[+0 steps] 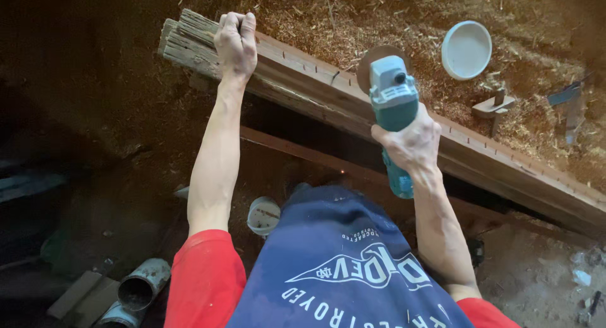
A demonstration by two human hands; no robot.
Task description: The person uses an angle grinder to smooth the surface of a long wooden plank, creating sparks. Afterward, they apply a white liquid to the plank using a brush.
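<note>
Timber beam (353,107): our left hand (235,42) clenches its end, right hand (413,145) grips the angle grinder (394,107); disc kickback could gouge it.

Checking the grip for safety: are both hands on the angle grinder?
No, only the right hand holds the teal angle grinder; the left hand grips the end of the wooden beam.
</note>
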